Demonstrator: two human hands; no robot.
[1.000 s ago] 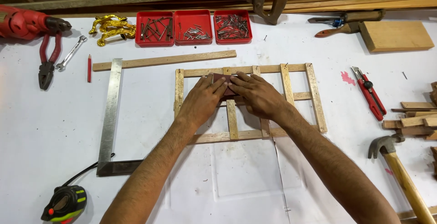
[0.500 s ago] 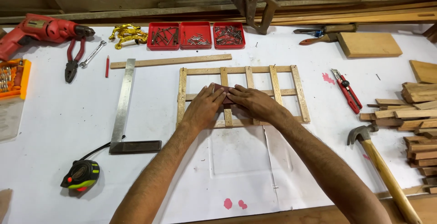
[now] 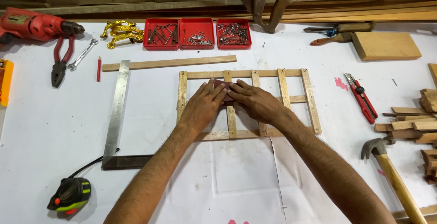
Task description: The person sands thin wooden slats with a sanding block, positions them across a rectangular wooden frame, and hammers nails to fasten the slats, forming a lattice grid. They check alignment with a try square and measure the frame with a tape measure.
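Head view: fingertips of both hands have closed in over a small dark reddish piece [image 3: 224, 87], pressed flat on the wooden slat frame [image 3: 248, 104] at table centre. Left hand [image 3: 202, 107] and right hand [image 3: 256, 102] lie palm-down, fingers extended, not gripping; forearms run back toward the near edge.

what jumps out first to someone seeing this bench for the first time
Most striking are the two hands, the left hand and right hand, pressed together on a small dark reddish piece at the middle of a pale wooden slat frame on the white table. Behind it sit three red plastic trays of nails, with a red power drill at far left.
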